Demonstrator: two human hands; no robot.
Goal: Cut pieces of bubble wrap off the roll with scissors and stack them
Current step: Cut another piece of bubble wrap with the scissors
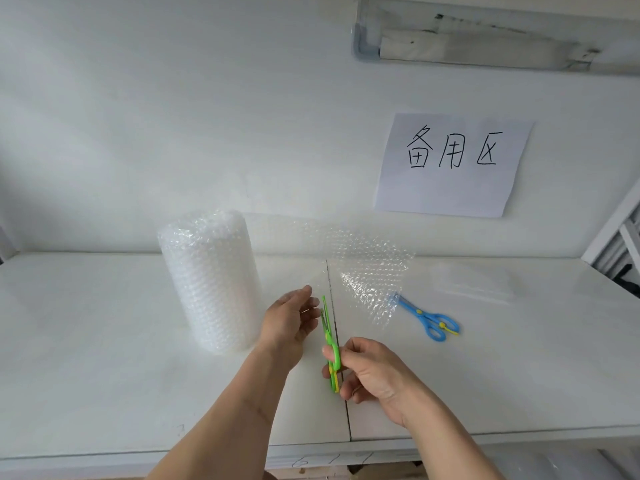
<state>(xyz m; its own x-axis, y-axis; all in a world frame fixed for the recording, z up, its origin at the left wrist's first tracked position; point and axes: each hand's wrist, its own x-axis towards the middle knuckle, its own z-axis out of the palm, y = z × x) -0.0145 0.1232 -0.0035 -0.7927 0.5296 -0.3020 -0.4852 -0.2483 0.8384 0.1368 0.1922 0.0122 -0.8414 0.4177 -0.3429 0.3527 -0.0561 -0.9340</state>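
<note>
A roll of bubble wrap (211, 282) stands upright on the white table (104, 358). Its loose sheet (367, 268) stretches out to the right and hangs in the air. My right hand (370, 372) grips the handles of green scissors (330, 344), whose blades point away from me toward the sheet's lower edge. My left hand (291, 323) is just left of the blades, fingers relaxed near the sheet; whether it touches the wrap I cannot tell. A faint stack of cut pieces (474, 282) lies on the table at the far right.
Blue scissors (429, 317) lie on the table right of the hanging sheet. A seam (341, 375) runs across the tabletop below the green scissors. A paper sign (450, 164) with handwriting hangs on the wall. A shelf frame (620, 233) stands at the right edge.
</note>
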